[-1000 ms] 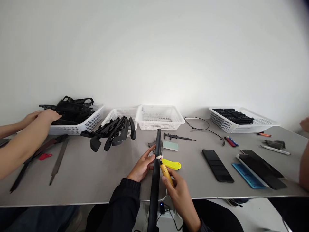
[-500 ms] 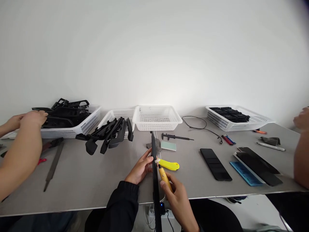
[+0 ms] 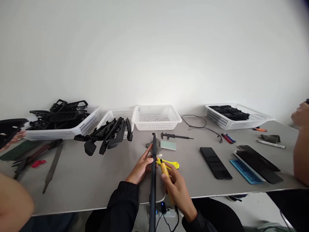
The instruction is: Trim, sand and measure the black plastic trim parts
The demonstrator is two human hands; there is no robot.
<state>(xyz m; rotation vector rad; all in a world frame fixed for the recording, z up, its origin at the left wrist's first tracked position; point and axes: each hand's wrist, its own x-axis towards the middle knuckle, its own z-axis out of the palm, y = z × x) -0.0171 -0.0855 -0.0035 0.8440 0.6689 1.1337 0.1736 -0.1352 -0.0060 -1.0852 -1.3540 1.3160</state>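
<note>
My left hand (image 3: pixel 140 167) grips a long thin black plastic strip (image 3: pixel 153 180) that stands on edge and runs from the table towards me. My right hand (image 3: pixel 178 190) is closed round a yellow-handled tool (image 3: pixel 165 172) whose white tip touches the strip's right side. A yellow utility knife (image 3: pixel 172 164) lies on the grey table (image 3: pixel 96 180) just beyond my right hand. A pale green block (image 3: pixel 168 145) and a black caliper (image 3: pixel 177 137) lie further back.
White baskets line the back: one heaped with black parts (image 3: pixel 60 119), one with black strips spilling out (image 3: pixel 109 132), one with nothing in it (image 3: pixel 155 117), one with flat black pieces (image 3: pixel 238 116). Dark panels (image 3: pixel 215 163) and a blue sheet (image 3: pixel 245 172) lie right. Other people's arms (image 3: pixel 300 145) show at both edges.
The strip has tilted more upright and my right hand slid the tool nearer me along it. The person on the left pulled a black part out of the heaped basket.
</note>
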